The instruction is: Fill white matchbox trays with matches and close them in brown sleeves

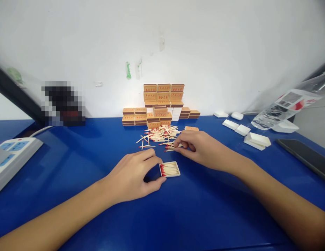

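My left hand (pixel 137 172) holds a small white matchbox tray (pixel 178 168) at its left end, thumb at the near corner and fingers at the far one. Red-tipped matches (pixel 169 169) lie side by side in the tray, heads to the left. Just beyond it, my right hand (pixel 195 144) has its fingertips drawn together on a few matches (pixel 169 147) at the near right edge of a loose pile. The larger heap of matches (pixel 162 133) spreads behind, in front of stacked orange matchboxes (pixel 163 97).
Empty white trays (pixel 257 140) lie at the right, near a clear plastic bottle (pixel 268 113) and a black phone (pixel 306 155). A single matchbox (pixel 191 128) sits behind my right hand. On the left is a power strip (pixel 21 157). A white wall closes off the blue table (pixel 162 219).
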`<state>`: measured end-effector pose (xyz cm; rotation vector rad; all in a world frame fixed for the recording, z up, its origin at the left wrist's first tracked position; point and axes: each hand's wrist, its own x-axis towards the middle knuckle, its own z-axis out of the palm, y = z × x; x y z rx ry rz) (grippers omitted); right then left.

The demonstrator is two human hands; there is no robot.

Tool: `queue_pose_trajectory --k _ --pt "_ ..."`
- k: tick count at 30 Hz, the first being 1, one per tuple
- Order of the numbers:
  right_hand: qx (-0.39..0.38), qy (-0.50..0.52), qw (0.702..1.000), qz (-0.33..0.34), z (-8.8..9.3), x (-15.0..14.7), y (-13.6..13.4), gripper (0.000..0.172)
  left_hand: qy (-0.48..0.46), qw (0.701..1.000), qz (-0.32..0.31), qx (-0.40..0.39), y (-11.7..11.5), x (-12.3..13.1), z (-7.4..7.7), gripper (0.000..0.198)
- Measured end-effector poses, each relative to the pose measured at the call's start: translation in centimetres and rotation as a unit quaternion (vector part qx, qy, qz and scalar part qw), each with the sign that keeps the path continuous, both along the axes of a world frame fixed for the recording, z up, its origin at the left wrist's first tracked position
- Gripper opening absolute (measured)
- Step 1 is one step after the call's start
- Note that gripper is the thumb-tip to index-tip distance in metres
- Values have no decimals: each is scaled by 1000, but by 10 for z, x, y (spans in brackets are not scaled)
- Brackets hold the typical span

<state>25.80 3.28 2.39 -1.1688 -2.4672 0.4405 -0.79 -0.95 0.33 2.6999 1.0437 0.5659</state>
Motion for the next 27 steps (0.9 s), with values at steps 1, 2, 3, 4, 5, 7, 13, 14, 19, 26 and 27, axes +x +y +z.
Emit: queue_pose_trajectory --k 1,2,3,4,5,7,13,14,19,26,27 --pt "-8 -8 1000 -6 -3 1 3 13 0 1000 0 2 0 0 0 27" --pt "-15 -17 1000 -8 -6 2 5 12 0 1000 0 2 -1 0 0 27" --pt "-21 -23 999 -9 -8 2 6 12 1 1000 -1 2 -1 0 0 27" --pt "-22 -29 999 -10 -9 2 6 13 2 1000 0 1 -1 0 0 27" --pt "-22 -34 999 -10 -9 1 6 13 3 1000 1 0 -1 0 0 27" --pt "-24 -42 999 -6 -8 -2 4 14 6 1000 2 -4 -2 0 0 27" --pt "-56 -51 997 -2 -5 -7 2 17 4 1000 5 -4 0 0 0 26" --pt "-58 -56 997 2 -5 -6 2 18 5 1000 4 -3 0 0 0 26" --pt "-43 -56 997 8 3 1 -3 21 4 1000 6 -1 0 -1 0 27" --pt "-40 -93 993 56 11 -10 -28 16 8 1000 9 4 1 0 -1 26" --pt "-43 -107 992 59 10 -12 -30 16 9 1000 9 3 1 0 -1 25"
